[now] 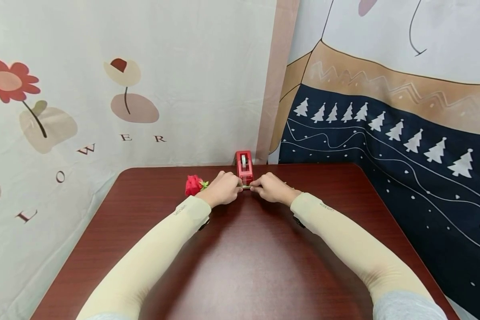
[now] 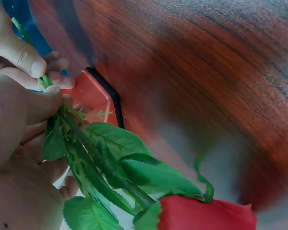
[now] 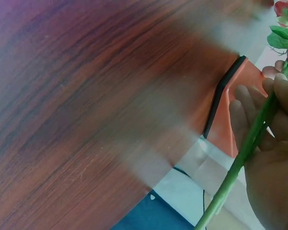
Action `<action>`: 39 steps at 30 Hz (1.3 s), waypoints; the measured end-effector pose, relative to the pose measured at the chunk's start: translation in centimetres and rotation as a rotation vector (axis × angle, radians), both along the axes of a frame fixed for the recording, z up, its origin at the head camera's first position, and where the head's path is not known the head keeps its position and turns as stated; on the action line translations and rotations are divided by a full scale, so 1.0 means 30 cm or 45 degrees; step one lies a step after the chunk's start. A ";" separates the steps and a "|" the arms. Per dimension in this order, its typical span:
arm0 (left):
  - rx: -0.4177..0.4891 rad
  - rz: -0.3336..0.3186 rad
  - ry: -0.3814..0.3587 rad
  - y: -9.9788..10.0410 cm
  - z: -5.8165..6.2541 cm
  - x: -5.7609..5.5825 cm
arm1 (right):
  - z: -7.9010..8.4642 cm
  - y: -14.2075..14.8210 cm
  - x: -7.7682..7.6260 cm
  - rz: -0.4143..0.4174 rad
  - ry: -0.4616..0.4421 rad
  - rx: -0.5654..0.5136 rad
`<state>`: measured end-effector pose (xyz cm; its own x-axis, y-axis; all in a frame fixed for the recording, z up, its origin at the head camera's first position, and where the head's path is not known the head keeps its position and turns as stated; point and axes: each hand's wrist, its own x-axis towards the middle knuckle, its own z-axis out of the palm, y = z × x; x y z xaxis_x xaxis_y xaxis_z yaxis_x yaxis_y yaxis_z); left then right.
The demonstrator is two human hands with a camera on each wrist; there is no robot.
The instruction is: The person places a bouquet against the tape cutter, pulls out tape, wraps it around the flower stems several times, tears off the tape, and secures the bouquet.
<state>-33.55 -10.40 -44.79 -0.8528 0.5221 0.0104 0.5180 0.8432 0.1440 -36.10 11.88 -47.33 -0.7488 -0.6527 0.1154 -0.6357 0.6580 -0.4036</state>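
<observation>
A red rose (image 1: 194, 185) with green leaves (image 2: 110, 167) lies crosswise in both hands at the far side of the table. My left hand (image 1: 221, 189) pinches its green stem just below the leaves, the bloom pointing left. Close beside it, my right hand (image 1: 274, 187) pinches the stem between thumb and fingers. The bare lower stem (image 3: 240, 160) runs past the right palm in the right wrist view. Just beyond the hands stands a red tape dispenser (image 1: 245, 166) with a roll of tape in it. The fingers partly cover its near end, and whether they touch it I cannot tell.
The dark red-brown wooden table (image 1: 248, 258) has rounded far corners. A pale curtain (image 1: 200, 89) printed with flowers hangs behind it, and a dark blue one (image 1: 344, 138) with white trees hangs on the right. The dispenser stands near the far edge.
</observation>
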 end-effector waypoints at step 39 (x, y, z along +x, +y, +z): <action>-0.088 -0.253 -0.114 -0.026 -0.010 0.052 | 0.012 0.041 0.040 0.116 -0.402 0.023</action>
